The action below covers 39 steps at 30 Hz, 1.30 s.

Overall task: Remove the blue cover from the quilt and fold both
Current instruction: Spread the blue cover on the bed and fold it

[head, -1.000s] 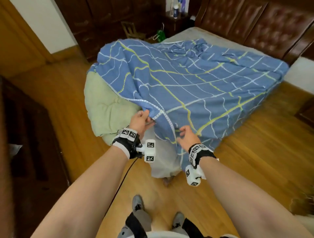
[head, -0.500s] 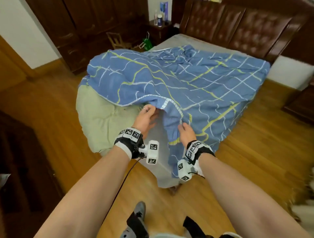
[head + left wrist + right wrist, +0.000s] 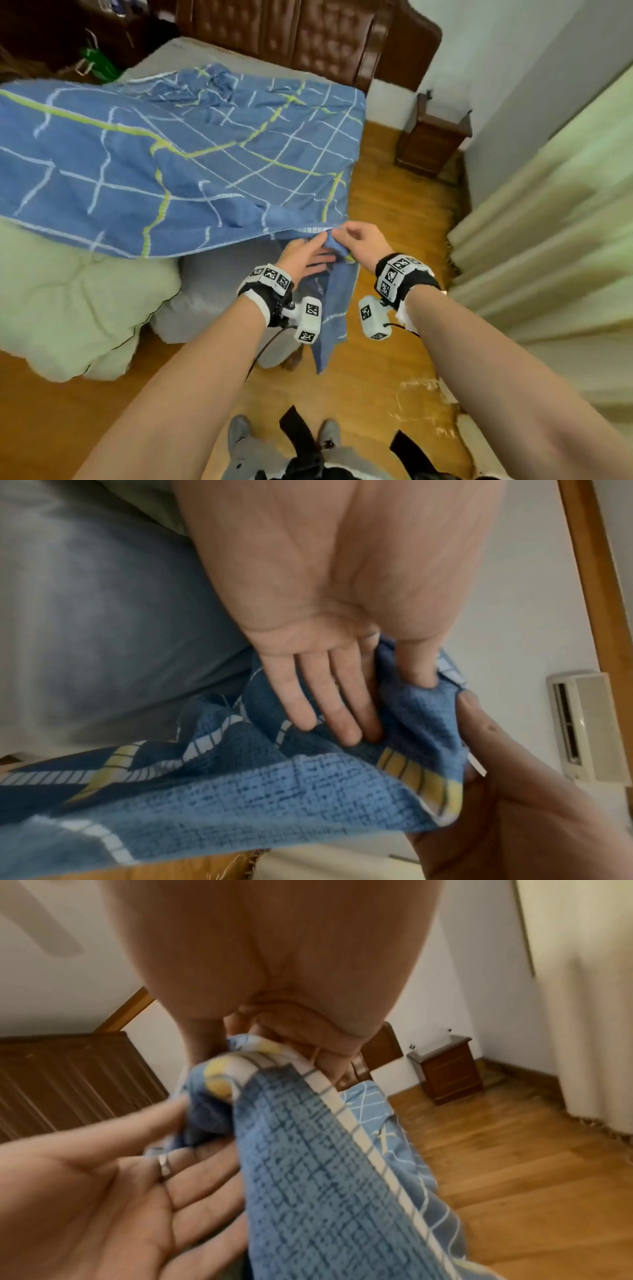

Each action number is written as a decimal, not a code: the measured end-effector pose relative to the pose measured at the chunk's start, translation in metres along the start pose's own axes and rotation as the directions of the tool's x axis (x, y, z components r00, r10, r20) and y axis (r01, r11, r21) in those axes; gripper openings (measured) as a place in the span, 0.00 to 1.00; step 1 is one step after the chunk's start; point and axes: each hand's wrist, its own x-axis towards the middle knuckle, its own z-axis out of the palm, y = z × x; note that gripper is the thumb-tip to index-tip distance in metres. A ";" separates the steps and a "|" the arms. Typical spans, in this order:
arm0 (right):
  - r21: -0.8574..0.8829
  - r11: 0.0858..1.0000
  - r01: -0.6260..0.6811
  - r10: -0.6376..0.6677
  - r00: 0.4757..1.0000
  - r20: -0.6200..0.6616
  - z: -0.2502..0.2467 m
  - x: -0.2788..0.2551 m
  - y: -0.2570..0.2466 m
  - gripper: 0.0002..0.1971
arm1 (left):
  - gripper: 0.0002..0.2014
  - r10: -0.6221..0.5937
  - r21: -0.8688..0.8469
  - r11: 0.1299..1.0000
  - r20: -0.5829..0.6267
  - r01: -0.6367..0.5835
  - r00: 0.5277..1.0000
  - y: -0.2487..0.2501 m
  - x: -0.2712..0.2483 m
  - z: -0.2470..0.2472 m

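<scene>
The blue cover [image 3: 178, 164] with white and yellow lines lies spread over the bed. The pale green quilt [image 3: 68, 301] bulges out from under it at the left and hangs off the foot of the bed. My right hand [image 3: 359, 240] pinches the cover's near right corner and holds it up. The right wrist view shows its fingers [image 3: 335, 1047] curled on the hem. My left hand [image 3: 305, 255] lies just left of it with straight fingers [image 3: 325, 710] against the cloth. A fold of the cover [image 3: 404, 696] sits between its thumb and forefinger.
The grey mattress [image 3: 219, 274] shows under the lifted edge. A brown padded headboard [image 3: 308, 34] stands behind, and a wooden nightstand [image 3: 431, 140] by the wall. A pale curtain [image 3: 548, 240] hangs close on the right. Wooden floor [image 3: 394, 212] runs beside the bed, with my feet [image 3: 239, 431] below.
Both hands have slid right along the cover's edge to its corner, and my view swung right. The left hand went from gripping the edge to lying flat; the right now pinches the corner.
</scene>
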 end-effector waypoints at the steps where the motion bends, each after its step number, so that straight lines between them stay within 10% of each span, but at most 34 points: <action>1: -0.052 0.998 0.022 -0.023 1.000 -0.008 -0.007 -0.007 0.003 0.09 | 0.24 -0.002 -0.027 1.000 0.036 0.003 0.999 0.002 -0.002 0.006; 8: -0.140 0.990 0.022 -0.020 1.000 0.018 -0.025 -0.038 0.021 0.14 | 0.12 0.060 -0.156 0.984 -0.184 -0.089 0.981 -0.001 -0.018 0.040; 15: 0.086 0.996 -0.005 0.005 1.000 0.003 -0.043 -0.054 0.036 0.11 | 0.14 0.103 0.207 0.978 -0.303 -0.040 0.948 -0.040 -0.041 0.064; 20: 0.210 0.978 0.004 -0.024 0.996 0.091 -0.050 -0.055 0.029 0.08 | 0.20 -0.011 0.589 0.783 -0.306 0.199 0.952 -0.108 -0.031 0.053; 28: 0.265 0.961 0.079 -0.113 0.986 0.119 -0.069 -0.055 0.025 0.06 | 0.09 0.204 0.777 0.614 -0.329 0.141 0.922 -0.139 -0.022 0.084; 34: 0.075 0.997 0.034 -0.027 0.996 -0.086 -0.082 -0.040 0.067 0.15 | 0.11 0.183 0.634 0.773 -0.286 0.042 0.941 -0.120 -0.026 0.095; 39: 0.036 0.979 -0.202 0.196 0.972 0.130 -0.075 -0.059 0.127 0.21 | 0.13 0.181 0.539 0.842 -0.281 -0.001 0.942 -0.076 -0.034 0.115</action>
